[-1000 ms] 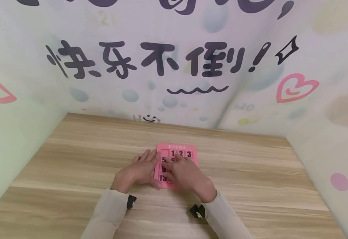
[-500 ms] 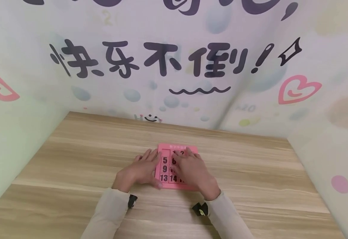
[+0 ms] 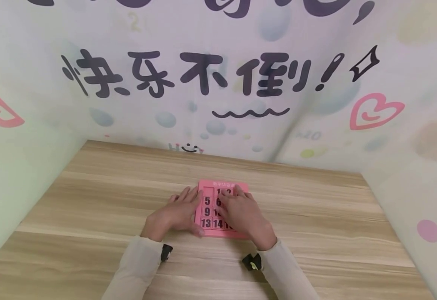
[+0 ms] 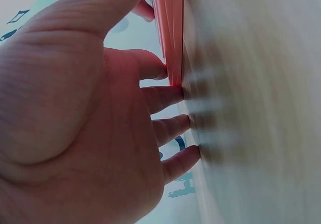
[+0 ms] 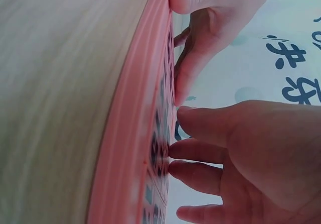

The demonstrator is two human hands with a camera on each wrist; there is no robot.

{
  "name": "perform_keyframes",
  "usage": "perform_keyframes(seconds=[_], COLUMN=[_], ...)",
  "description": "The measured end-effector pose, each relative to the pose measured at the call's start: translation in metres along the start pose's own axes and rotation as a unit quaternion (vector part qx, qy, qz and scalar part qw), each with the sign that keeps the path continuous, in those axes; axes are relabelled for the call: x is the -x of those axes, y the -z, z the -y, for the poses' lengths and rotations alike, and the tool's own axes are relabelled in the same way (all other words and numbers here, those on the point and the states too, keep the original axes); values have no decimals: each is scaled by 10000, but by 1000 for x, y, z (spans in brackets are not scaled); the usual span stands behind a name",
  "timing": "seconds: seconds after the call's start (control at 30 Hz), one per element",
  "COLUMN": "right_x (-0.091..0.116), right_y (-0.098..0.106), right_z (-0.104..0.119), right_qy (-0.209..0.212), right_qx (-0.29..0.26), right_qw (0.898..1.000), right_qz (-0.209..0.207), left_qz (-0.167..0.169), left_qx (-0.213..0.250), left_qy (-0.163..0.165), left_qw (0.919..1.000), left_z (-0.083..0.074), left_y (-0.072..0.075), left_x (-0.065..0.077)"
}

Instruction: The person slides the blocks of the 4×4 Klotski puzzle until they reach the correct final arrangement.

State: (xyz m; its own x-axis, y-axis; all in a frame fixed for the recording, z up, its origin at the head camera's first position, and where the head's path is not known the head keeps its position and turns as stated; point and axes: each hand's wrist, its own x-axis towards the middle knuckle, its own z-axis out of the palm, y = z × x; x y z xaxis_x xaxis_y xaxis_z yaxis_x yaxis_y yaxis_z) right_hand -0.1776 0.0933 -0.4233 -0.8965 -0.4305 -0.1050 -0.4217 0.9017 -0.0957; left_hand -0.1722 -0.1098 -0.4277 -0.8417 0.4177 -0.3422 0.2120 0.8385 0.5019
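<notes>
A pink number slide puzzle (image 3: 206, 212) lies flat on the wooden table, its numbered tiles set in a square frame. The top-left cell holds no tile. My left hand (image 3: 178, 213) rests along the puzzle's left edge, thumb at the near-left corner; in the left wrist view its fingers (image 4: 168, 128) reach down to the frame's side and the tabletop. Over the right half lies my right hand (image 3: 242, 211), covering several tiles there. Its fingertips (image 5: 178, 169) touch the tile faces in the right wrist view.
The wooden table (image 3: 91, 200) stretches out on all sides of the puzzle. Behind it stands a pale wall cloth (image 3: 218, 104) printed with dark characters, bubbles and pink hearts. Pale panels flank the table left and right.
My right hand has shifted slightly right and away from me over the tiles, uncovering 14 and hiding 3. It has stayed put in the last half second. My left hand holds its place.
</notes>
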Motion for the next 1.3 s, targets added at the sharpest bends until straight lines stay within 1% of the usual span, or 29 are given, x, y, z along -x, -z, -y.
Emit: perform_keyframes(seconds=[0.27,0.53,1.03,1.3], right_x=[-2,-3,-5,-6], right_y=[-2,-4,-5,-6], right_z=[0,2,8,11], right_qy=[71,209,329,331], right_qx=[-153,-53,-176,-354], right_qw=[9999,9998,9993,9987], right_qz=[1,-54,77,185], left_qz=[-3,17,136,139], left_qx=[17,2,-71,-83], left_qy=[-70,-67,-1,-36], left_qw=[10000,10000,9999,9999], left_z=[1,0,1,1], left_y=[1,1,1,2], left_x=[0,-1,-1,-2])
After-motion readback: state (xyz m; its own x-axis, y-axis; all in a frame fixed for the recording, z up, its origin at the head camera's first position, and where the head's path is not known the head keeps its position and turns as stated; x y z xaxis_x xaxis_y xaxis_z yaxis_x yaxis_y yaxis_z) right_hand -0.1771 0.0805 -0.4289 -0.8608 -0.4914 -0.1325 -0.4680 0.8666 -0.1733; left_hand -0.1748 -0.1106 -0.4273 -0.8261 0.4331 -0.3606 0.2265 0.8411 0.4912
